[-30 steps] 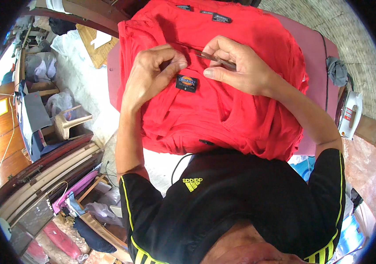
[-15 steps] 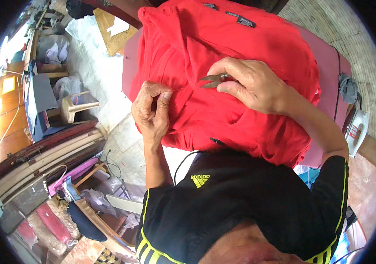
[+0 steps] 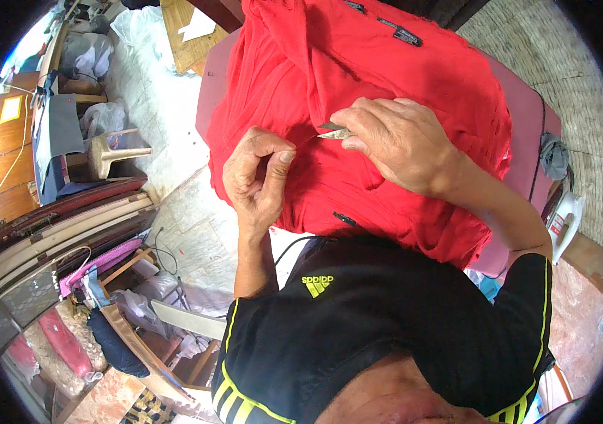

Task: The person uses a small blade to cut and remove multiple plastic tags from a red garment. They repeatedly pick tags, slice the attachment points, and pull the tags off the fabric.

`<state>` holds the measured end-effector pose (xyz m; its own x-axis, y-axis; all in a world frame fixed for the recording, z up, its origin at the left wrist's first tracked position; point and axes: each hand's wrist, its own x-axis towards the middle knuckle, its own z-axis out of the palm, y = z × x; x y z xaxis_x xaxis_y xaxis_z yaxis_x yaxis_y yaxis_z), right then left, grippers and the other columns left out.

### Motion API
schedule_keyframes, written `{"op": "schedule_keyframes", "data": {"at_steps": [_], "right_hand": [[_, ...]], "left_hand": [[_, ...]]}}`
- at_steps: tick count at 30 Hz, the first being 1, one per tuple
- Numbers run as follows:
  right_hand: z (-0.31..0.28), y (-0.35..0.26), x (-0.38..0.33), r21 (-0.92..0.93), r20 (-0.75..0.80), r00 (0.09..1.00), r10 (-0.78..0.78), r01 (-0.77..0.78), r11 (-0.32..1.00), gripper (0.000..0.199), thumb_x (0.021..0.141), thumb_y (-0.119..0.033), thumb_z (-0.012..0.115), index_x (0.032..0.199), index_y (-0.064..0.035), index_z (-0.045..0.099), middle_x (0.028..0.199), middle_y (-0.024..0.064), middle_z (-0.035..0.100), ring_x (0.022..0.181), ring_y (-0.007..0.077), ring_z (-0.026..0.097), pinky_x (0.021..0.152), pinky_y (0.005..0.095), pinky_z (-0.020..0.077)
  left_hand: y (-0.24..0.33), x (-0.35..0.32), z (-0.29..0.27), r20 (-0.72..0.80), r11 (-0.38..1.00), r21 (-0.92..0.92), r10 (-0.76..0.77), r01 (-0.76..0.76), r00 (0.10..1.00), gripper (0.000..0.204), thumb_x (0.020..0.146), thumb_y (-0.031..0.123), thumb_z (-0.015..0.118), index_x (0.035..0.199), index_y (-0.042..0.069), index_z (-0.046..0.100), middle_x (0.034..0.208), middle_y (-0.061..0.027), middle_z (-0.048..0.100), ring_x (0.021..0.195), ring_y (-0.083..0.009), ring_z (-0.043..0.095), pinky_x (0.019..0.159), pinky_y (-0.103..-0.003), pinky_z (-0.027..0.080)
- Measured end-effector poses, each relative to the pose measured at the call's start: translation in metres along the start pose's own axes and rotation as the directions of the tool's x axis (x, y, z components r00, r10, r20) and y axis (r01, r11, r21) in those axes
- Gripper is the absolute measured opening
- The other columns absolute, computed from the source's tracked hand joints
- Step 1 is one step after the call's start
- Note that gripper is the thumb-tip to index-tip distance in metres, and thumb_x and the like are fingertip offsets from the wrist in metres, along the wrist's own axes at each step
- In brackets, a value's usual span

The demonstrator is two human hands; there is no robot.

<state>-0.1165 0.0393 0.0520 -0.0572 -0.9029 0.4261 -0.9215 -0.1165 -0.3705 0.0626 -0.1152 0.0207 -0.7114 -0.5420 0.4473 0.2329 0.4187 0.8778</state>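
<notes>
A pile of red knit garments (image 3: 414, 85) lies in front of me, with dark labels (image 3: 406, 35) at its far side and another dark tag (image 3: 344, 219) near me. My left hand (image 3: 258, 177) is over the left part of the cloth, thumb and forefinger pinched on a fine thread that barely shows. My right hand (image 3: 407, 148) grips small metal thread snips (image 3: 335, 133), their handles hidden in the palm. The blades point left toward my left fingertips, a short gap away, and stand slightly apart.
Under the garments is a pinkish tabletop (image 3: 217, 81). At its right edge are a bunched grey cloth (image 3: 553, 155) and a white iron (image 3: 566, 222). Left on the floor stand a beige stool (image 3: 114, 152), plastic bags (image 3: 139, 32) and stacked boards (image 3: 68, 230).
The snips' blades have come closer together and turned a little. My left hand has shifted slightly right, toward the snips. The whole view has moved a little.
</notes>
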Motion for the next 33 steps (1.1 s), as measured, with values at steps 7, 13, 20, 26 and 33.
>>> {"op": "schedule_keyframes", "data": {"at_steps": [7,13,20,26,33], "right_hand": [[0.005,0.000,0.001,-0.019,-0.009,1.000,-0.002,0.001,1.000,0.022,0.086,-0.017,0.071,0.102,-0.0064,0.059,0.084,0.0062,0.061,0.075,0.0242,0.065,0.064,0.0372,0.0514],[0.007,0.002,-0.002,-0.012,0.025,1.000,-0.018,0.019,1.000,0.019,0.086,-0.017,0.071,0.098,-0.0083,0.059,0.081,0.0057,0.060,0.071,0.0243,0.064,0.062,0.0372,0.0504],[-0.013,-0.006,-0.016,0.164,0.162,0.986,0.027,-0.054,0.985,0.036,0.078,-0.029,0.078,0.105,-0.0096,0.064,0.081,0.0041,0.061,0.070,0.0234,0.064,0.060,0.0361,0.0497],[-0.013,-0.005,-0.019,0.130,0.311,0.950,-0.020,-0.022,0.991,0.040,0.077,-0.027,0.078,0.111,-0.0102,0.067,0.088,0.0047,0.062,0.070,0.0250,0.064,0.062,0.0367,0.0513],[-0.007,-0.005,-0.022,0.165,0.406,0.914,-0.017,-0.055,0.985,0.027,0.076,-0.024,0.077,0.095,-0.0103,0.065,0.091,0.0059,0.059,0.074,0.0277,0.066,0.066,0.0417,0.0545]], "left_hand": [[0.005,-0.001,0.005,-0.004,1.000,-0.008,0.020,-0.020,1.000,0.006,0.087,-0.004,0.069,0.086,-0.002,0.064,0.078,-0.0088,0.064,0.069,-0.0168,0.059,0.064,-0.028,0.047],[0.003,-0.007,-0.002,-0.033,0.999,0.023,-0.021,0.022,0.999,0.006,0.087,-0.004,0.069,0.086,-0.001,0.064,0.080,-0.0083,0.062,0.073,-0.0163,0.058,0.068,-0.028,0.047],[0.001,-0.027,-0.165,-0.244,0.401,0.885,-0.037,0.238,0.969,0.016,0.088,0.000,0.069,0.103,0.004,0.069,0.102,-0.0095,0.066,0.095,-0.0231,0.063,0.082,-0.033,0.050],[0.010,0.001,-0.119,-0.093,0.612,0.791,0.105,0.009,0.990,0.019,0.077,-0.006,0.073,0.093,0.004,0.073,0.102,-0.0124,0.065,0.098,-0.0257,0.063,0.085,-0.037,0.050],[0.005,0.069,0.006,0.450,0.630,0.550,0.329,-0.548,0.830,0.026,0.074,0.005,0.073,0.098,0.015,0.074,0.118,-0.0002,0.068,0.116,-0.0289,0.059,0.097,-0.045,0.042]]}}
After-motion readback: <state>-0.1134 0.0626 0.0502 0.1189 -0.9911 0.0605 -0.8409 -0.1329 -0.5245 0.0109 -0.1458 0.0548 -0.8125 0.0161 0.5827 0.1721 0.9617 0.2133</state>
